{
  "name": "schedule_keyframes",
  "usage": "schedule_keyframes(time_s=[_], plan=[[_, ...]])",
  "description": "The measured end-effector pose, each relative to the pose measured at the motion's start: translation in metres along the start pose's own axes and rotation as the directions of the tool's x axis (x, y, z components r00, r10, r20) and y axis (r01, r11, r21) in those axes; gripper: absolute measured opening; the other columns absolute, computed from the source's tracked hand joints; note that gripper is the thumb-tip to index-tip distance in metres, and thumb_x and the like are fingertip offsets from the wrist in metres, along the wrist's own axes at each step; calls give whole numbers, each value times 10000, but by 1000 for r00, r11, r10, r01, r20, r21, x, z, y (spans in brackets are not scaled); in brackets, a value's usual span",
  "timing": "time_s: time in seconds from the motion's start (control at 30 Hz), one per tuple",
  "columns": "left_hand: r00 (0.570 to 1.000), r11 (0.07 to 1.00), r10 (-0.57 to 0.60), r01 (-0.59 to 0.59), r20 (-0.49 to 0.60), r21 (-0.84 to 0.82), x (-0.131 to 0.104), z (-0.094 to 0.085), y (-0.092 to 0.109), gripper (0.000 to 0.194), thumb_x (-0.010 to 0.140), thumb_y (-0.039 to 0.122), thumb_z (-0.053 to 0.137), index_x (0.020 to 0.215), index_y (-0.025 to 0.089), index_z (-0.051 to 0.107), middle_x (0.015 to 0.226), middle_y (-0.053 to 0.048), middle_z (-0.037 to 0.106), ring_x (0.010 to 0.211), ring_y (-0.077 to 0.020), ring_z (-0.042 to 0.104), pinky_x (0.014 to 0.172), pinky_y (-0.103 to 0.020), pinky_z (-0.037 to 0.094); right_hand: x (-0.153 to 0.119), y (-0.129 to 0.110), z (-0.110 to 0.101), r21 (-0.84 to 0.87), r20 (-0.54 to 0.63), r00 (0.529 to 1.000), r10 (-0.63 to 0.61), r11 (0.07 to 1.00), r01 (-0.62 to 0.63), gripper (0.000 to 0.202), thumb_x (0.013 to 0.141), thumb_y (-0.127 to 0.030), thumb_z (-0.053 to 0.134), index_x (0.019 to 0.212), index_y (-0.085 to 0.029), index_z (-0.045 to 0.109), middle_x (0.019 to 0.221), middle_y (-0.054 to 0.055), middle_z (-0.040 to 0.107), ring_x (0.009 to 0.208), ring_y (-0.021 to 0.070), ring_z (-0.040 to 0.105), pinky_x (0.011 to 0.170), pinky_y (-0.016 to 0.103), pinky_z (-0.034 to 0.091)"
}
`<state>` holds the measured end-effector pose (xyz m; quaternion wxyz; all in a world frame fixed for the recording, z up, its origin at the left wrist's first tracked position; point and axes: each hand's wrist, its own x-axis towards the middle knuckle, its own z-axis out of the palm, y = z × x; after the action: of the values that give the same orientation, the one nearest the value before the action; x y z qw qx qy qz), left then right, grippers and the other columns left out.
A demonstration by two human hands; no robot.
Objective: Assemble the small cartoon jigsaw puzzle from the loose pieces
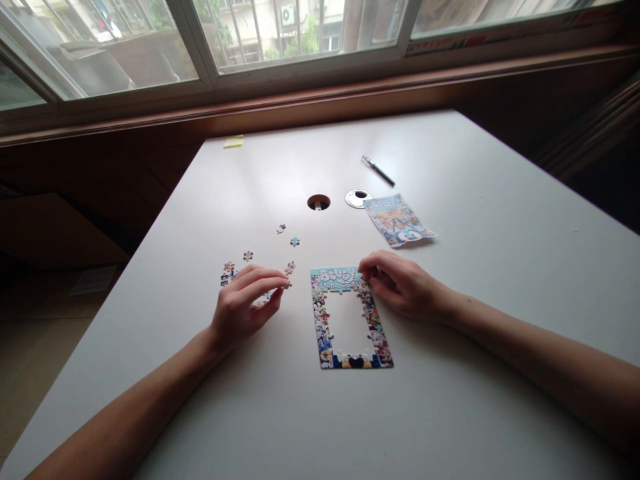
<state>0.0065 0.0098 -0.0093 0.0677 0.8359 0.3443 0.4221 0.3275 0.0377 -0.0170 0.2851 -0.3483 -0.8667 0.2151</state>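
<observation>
A partly assembled jigsaw puzzle (336,277) lies flat on the white table, its border joined around an open middle. My left hand (250,297) is to its left, fingers bent, with a small puzzle piece (287,285) at the fingertips. Loose pieces lie around and partly under that hand, among them a multicoloured piece (248,256) and a light-blue piece (295,241). At the puzzle's upper right corner, my right hand (397,283) is curled, its fingertips on the edge. The underside of its grip is hidden.
A creased picture sheet (399,220) of similar design lies beyond my right hand. Behind it are a pen (379,171), a round grommet cover (356,199) and a cable hole (319,203) in the table (270,173). A yellow sticky note (233,141) is at the far edge, below the window.
</observation>
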Motion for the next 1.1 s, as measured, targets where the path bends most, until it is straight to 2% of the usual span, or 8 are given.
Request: schedule_keyframes(time_s=[1.1], plan=[[999,999,3,-2,37,-43,-1,0,1,245,752,-2,631,904,180,694,891,-55,725,794,-176,666,743,-332,547,0,1,1,5,5,1000,-9,1000,9,239,838,-57,516,1027,-200,547,881,45,595,759,162,538,687,303,461]])
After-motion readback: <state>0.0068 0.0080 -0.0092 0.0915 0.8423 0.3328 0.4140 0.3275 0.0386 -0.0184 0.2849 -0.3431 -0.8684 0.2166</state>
